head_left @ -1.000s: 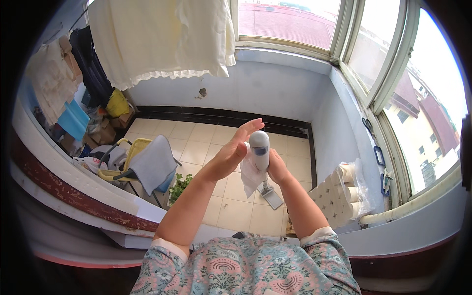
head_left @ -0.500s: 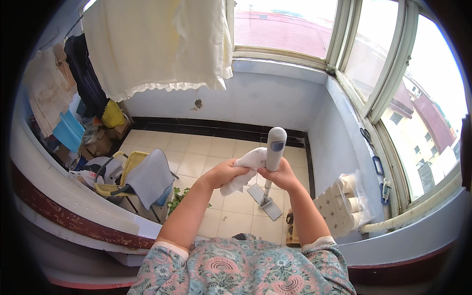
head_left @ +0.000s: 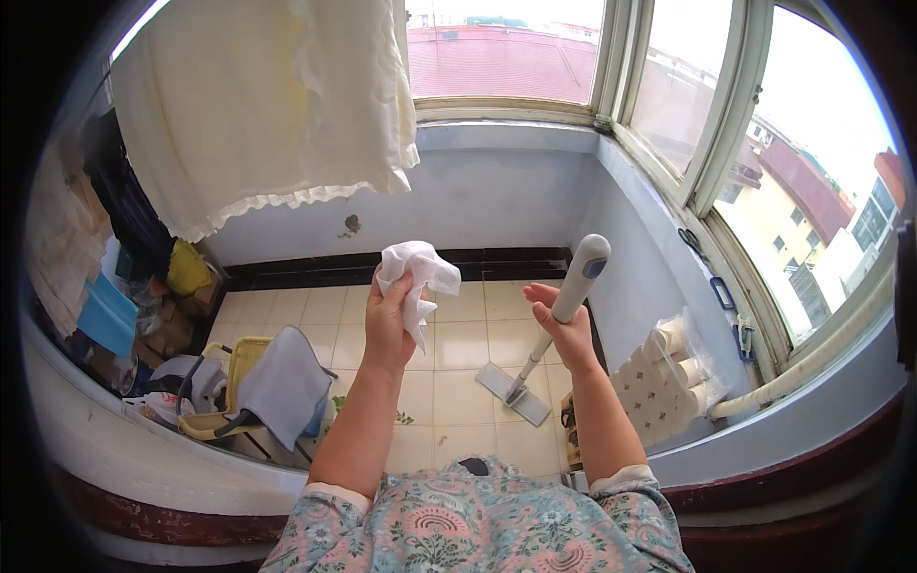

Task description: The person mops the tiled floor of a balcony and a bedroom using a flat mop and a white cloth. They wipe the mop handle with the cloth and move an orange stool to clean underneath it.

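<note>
White cloth [head_left: 420, 269] has moved left, leaving open room beside mop handle [head_left: 579, 277].

Observing remotely, I record a floor of square cream tiles [head_left: 458, 344]. A flat grey rectangular mop head [head_left: 528, 409] rests directly on it. At left, I note a yellow chair with thin dark legs [head_left: 246, 355] standing.

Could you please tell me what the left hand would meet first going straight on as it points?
Probably the blue wall, ahead of the left hand and its white cloth; depth is unclear, so possibly the curtain.
</note>
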The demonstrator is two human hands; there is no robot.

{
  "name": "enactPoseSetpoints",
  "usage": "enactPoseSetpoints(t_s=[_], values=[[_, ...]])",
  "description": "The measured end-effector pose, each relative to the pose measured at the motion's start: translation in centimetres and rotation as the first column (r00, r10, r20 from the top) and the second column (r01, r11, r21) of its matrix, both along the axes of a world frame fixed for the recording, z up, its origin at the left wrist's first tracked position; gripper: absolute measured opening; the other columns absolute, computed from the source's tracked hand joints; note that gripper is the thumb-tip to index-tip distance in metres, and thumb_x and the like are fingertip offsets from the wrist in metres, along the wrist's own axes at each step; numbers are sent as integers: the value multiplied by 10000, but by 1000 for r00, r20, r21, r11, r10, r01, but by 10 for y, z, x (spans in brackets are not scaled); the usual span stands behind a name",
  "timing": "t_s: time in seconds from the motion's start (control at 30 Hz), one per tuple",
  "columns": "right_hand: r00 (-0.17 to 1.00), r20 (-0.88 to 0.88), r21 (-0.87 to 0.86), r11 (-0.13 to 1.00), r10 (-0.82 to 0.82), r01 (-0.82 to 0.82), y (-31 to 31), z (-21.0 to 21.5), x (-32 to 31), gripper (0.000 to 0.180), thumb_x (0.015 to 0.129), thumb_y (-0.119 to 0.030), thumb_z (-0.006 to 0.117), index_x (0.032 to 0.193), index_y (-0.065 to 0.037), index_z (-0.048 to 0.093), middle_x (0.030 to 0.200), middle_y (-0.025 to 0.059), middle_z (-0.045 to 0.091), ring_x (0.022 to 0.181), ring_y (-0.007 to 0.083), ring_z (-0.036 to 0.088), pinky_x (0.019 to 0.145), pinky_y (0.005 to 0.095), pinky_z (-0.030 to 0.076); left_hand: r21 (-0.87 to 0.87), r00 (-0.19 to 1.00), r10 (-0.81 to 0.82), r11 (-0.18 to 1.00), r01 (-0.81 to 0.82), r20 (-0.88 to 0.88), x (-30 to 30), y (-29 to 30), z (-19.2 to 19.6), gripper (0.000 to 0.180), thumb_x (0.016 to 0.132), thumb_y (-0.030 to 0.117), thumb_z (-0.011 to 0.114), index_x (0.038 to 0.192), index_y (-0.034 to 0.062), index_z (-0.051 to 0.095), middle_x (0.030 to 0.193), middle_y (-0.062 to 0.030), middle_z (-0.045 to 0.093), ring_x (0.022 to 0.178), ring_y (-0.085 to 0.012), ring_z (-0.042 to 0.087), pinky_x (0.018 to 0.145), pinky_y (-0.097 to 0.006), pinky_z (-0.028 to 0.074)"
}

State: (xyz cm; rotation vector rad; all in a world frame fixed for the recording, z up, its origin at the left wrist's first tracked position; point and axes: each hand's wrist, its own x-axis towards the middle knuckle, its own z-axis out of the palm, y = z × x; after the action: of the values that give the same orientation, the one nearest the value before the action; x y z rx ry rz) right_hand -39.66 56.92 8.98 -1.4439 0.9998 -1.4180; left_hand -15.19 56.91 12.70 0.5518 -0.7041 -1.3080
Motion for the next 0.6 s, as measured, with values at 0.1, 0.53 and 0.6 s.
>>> enactPoseSetpoints(t_s=[0.1,0.53,0.6], values=[[982,5,97,977,189,-188,1,8,-15,451,798,-283,657,1127,4,546,1082,127,597,1037,204,546,866,326,431,-7,966,-216,976,219,144,-15,7,6,383,812,101,543,1182,100,442,1049,-47,540,920,-145,537,785,-301,457],[994,74,157,983,82,-93,-3,1,-43,282,701,-155,730,906,-10,602,849,44,596,806,136,548,750,293,437,125,839,-464,885,448,284,-97,-2,-44,211,830,181,596,996,65,537,957,-29,580,920,-125,533,826,-282,409],[992,96,153,983,87,-101,-8,5,-52,301,699,-141,731,922,-22,569,847,44,576,816,137,534,746,295,426,97,868,-467,884,457,168,-93,-11,-42,164,835,180,608,945,95,521,902,-10,575,854,-96,530,798,-260,411]])
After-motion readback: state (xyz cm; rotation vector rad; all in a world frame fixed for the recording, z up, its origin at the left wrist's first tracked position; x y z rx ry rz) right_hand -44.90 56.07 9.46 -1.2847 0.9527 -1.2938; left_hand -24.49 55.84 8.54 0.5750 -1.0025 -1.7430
